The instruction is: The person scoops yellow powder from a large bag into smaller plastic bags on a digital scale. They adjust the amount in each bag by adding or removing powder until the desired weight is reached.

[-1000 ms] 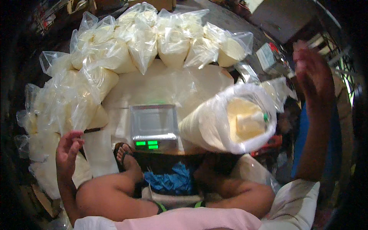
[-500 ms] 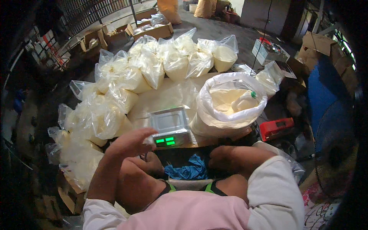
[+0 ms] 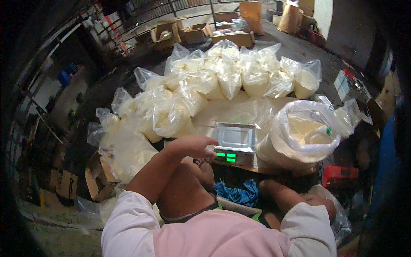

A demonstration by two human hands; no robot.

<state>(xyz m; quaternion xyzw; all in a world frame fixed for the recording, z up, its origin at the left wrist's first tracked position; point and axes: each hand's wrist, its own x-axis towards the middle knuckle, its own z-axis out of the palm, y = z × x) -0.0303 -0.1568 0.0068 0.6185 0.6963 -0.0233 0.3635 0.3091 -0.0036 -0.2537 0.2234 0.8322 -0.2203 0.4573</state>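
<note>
My left hand reaches forward with its fingers stretched, the fingertips at the left edge of a small digital scale. A bare metal pan tops the scale, and its green display is lit. I cannot tell whether the fingers touch it. Low on the right, my right arm is bent in shadow near a crumpled blue cloth or plastic; its fingers cannot be made out. Right of the scale stands a large white sack, its rim rolled open over pale powder. A white scoop or container with a green part lies in it.
Several clear plastic bags of pale powder curve around the far and left sides. A red case is at the right. Cardboard boxes and brown sacks stand at the back, and an open carton sits at the left.
The view has turned left, so everything sits farther right in the picture. My left hand remains by the scale's left edge. My right arm appears lower and closer to my body.
</note>
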